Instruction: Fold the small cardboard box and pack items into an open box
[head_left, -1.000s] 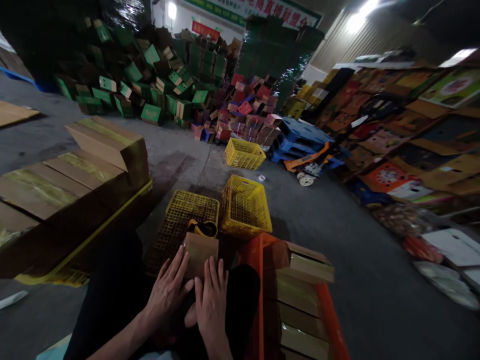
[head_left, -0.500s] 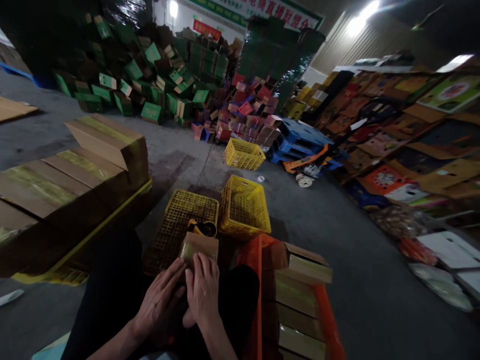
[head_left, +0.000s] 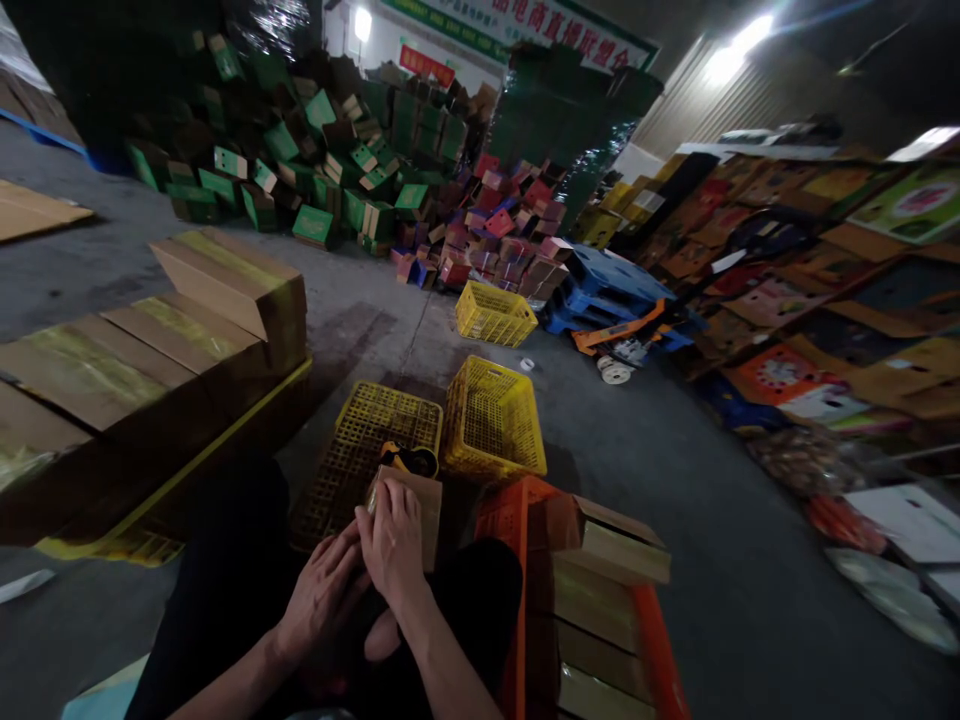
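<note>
A small cardboard box point(head_left: 427, 505) stands in front of me, between my knees, with shiny tape across its top. My right hand point(head_left: 394, 545) lies on the box top, fingers stretched forward over the tape. Beside it, at the near left edge of the box, my left hand point(head_left: 319, 590) rests with its fingers extended; its fingertips come close to the right hand. Just behind the box a yellow and black tape dispenser point(head_left: 409, 458) lies on a yellow plastic crate point(head_left: 375, 415). The lower part of the box is hidden by my hands and legs.
An orange crate point(head_left: 517, 530) at my right holds several cardboard boxes point(head_left: 600, 600). Taped cartons point(head_left: 112, 360) fill a yellow crate at left. Ahead stand another yellow crate point(head_left: 499, 415), a further one point(head_left: 495, 312), blue pallets point(head_left: 607, 275) and a pallet jack point(head_left: 619, 335).
My right hand has slid forward and left across the taped box top. My left hand has shifted little. The whole view has swung slightly.
</note>
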